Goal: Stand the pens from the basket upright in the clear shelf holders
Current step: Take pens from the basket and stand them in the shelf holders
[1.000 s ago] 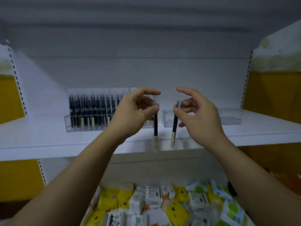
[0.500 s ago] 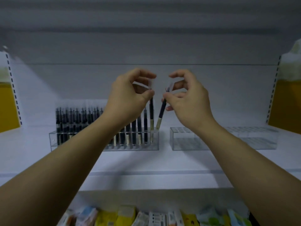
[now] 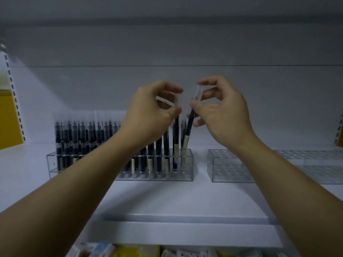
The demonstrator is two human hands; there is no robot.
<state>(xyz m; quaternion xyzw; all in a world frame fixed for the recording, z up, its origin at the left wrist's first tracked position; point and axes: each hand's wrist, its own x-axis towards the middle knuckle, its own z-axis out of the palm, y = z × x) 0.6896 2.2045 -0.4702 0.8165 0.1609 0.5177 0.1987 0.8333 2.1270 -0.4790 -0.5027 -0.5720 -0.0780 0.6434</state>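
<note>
Head view. Any writing you can read?
– None. The pens (image 3: 78, 143) carry cream labels, but the print is too blurred.
– And the hands?
– The left hand (image 3: 148, 110) pinches a black pen (image 3: 176, 138) by its clear cap, upright, lower end in the left clear holder (image 3: 188, 175). The right hand (image 3: 222, 115) pinches a second pen (image 3: 189, 130) the same way, tilted, tip in the slot at that holder's right end.
– The surface?
– A white shelf (image 3: 167, 199) against a pale back panel. A second clear holder (image 3: 222, 169) stands just to the right. There is a yellow panel (image 3: 7, 115) at the left, and yellow and white packets (image 3: 137, 251) below.
</note>
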